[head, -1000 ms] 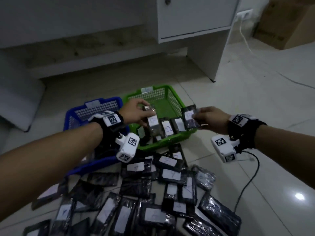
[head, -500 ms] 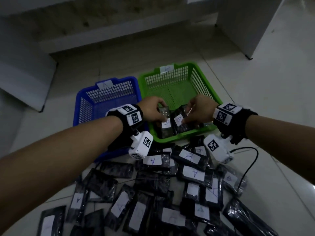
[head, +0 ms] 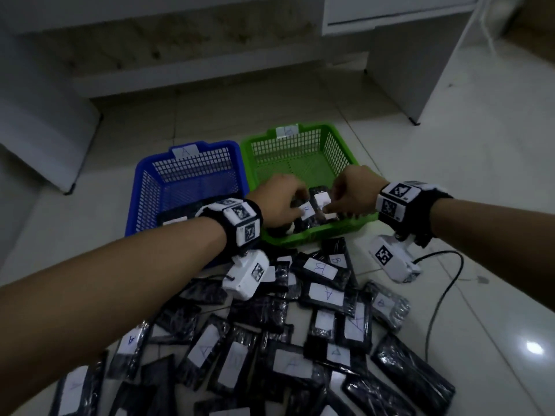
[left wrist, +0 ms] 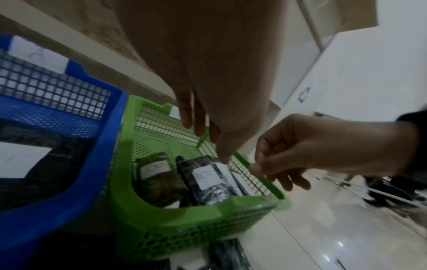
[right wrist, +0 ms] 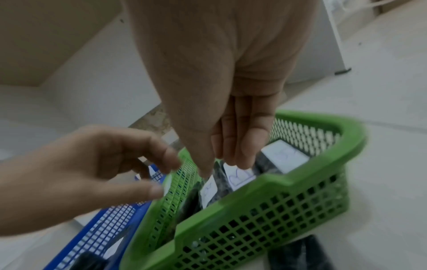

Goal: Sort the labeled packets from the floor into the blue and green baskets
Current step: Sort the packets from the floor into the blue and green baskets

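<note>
The green basket [head: 312,235] labelled B stands right of the blue basket [head: 132,205] labelled A. Both my hands hover over the green basket's near end. B packets [head: 318,202] stand in it, black with white labels. My left hand [head: 279,199] hangs with loose fingers and holds nothing; in the right wrist view the left hand [right wrist: 92,164] is spread. My right hand [right wrist: 226,164] points straight fingers down, tips touching the packet labels [right wrist: 240,176]. A heap of labelled packets [head: 324,292] covers the floor in front of the baskets.
The blue basket holds a dark packet [head: 177,214] at its near end. A black cable [head: 441,292] curls on the tiles to the right. A white cabinet panel [head: 420,70] stands behind on the right, a low ledge [head: 195,76] behind the baskets.
Both hands carried packets down into the green basket's near end and let them go. The packets now stand in the basket; the head view has tilted downward.
</note>
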